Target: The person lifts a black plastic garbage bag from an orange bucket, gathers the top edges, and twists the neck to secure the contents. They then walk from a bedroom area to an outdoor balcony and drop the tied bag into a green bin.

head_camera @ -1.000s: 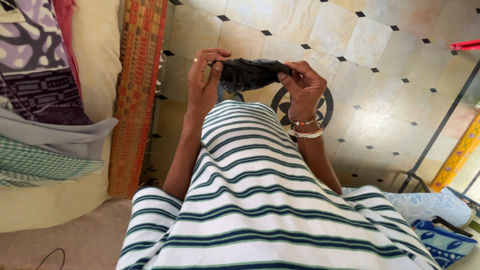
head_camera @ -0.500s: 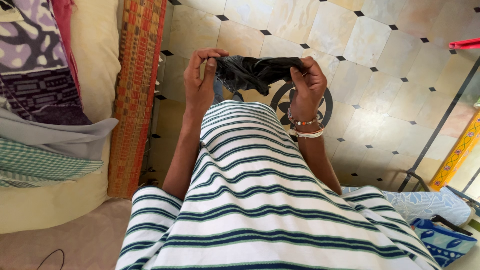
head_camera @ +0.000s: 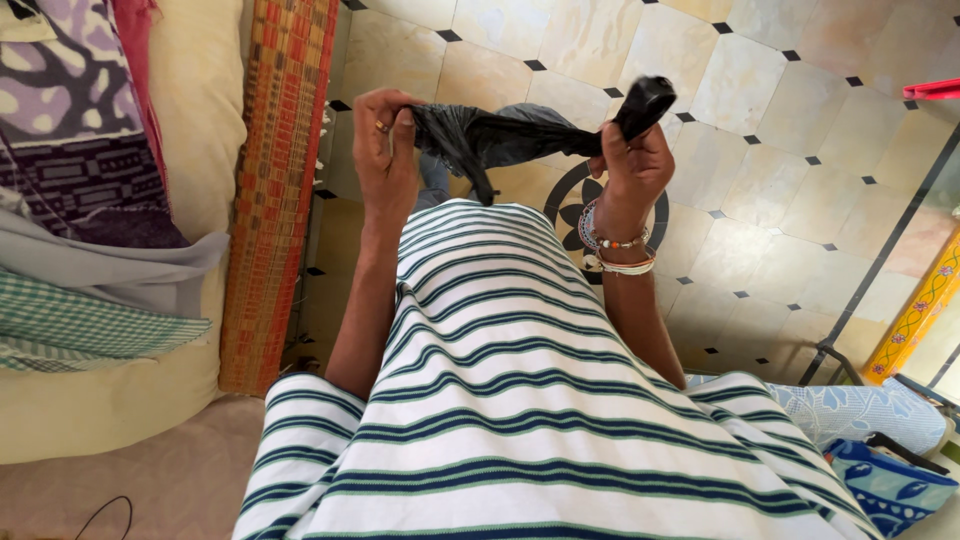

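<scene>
A black plastic bag (head_camera: 505, 135) is stretched between my two hands, in front of my striped shirt (head_camera: 520, 400). My left hand (head_camera: 383, 150), with a ring on one finger, pinches the bag's left edge. My right hand (head_camera: 632, 165), with beaded bangles at the wrist, grips the right end, which pokes up above my fingers as a rolled black wad. A loose flap of the bag hangs down in the middle.
A rolled woven mat (head_camera: 275, 180) stands at the left beside a cream mattress (head_camera: 190, 110) with piled cloths (head_camera: 80, 250). A tiled floor (head_camera: 760, 130) lies below. A blue patterned cushion (head_camera: 880, 450) sits at the lower right, and a yellow painted post (head_camera: 915, 310) stands at the right.
Both hands have risen and moved apart, pulling the black bag wider. My right hand has lifted its end up so it sticks above the fingers.
</scene>
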